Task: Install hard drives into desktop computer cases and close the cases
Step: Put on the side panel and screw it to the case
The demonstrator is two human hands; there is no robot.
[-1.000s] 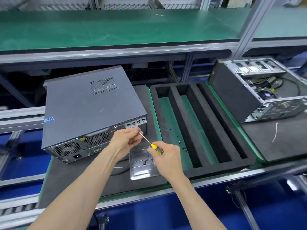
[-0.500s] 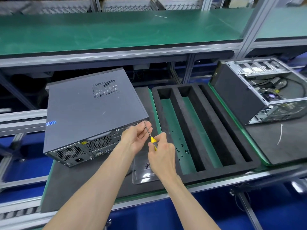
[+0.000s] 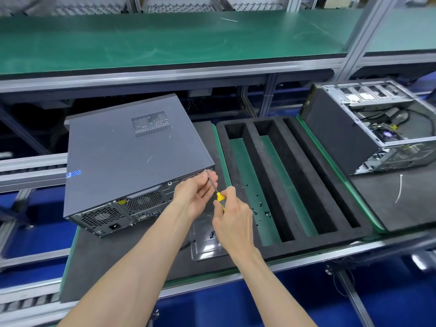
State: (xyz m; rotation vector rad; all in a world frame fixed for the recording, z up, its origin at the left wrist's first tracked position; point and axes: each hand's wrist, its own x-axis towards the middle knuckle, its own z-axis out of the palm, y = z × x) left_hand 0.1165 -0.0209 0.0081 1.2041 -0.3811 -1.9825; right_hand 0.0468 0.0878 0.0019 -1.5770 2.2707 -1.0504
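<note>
A closed grey desktop case lies on its side at the left, its rear panel with fans and ports facing me. My right hand grips the yellow-handled screwdriver, whose tip meets the case's rear top-right corner. My left hand rests at that corner, its fingers pinching the screwdriver's metal shaft. A second case stands open at the right, with cables and drive bays showing inside.
A black foam tray with long slots lies between the cases; several small black screws sit in its left slot. A clear plastic tray with screws lies under my hands. A white cable tie lies at the right. A green shelf runs overhead behind.
The screwdriver has swung from a low slant to steeper, its tip rising to the case's rear corner. My right hand moved up and closer to my left hand.
</note>
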